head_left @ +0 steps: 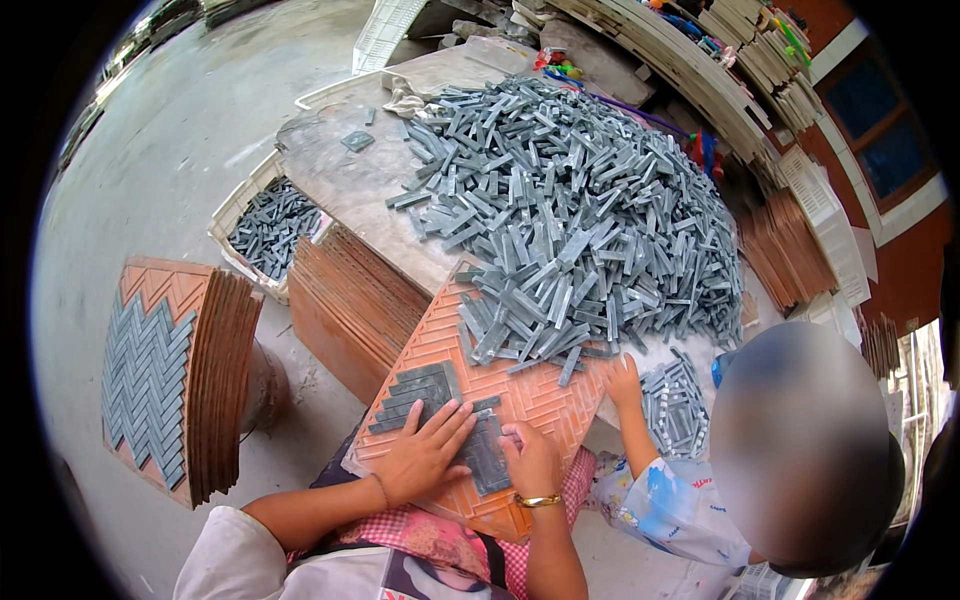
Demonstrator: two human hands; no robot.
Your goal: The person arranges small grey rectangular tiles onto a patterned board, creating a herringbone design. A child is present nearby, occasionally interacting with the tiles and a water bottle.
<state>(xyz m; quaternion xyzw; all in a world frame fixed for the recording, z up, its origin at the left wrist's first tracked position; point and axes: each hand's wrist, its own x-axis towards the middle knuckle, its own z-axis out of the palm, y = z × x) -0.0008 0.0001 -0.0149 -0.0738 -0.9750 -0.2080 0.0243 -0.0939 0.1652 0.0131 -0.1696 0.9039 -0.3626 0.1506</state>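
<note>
An orange tray moulded with a herringbone pattern (540, 405) lies tilted across my lap, its far end by the heap of strips. Dark grey stone strips (425, 380) fill part of its slots in a zigzag. My left hand (425, 458) rests flat on these strips, fingers stretched out and slightly spread. Beside it, my right hand (534, 462) is curled, thumb and fingertips together at the edge of the laid strips (488, 462). What its fingers hold, if anything, is hidden. One short grey strip (487, 403) lies between the two hands.
A large heap of grey strips (580, 210) covers the table (335, 150). At left stand stacked trays (220, 390), the top one filled, more orange boards (350, 310) and a crate of strips (272, 228). A small person at right reaches a hand (625, 383) to the tray's edge.
</note>
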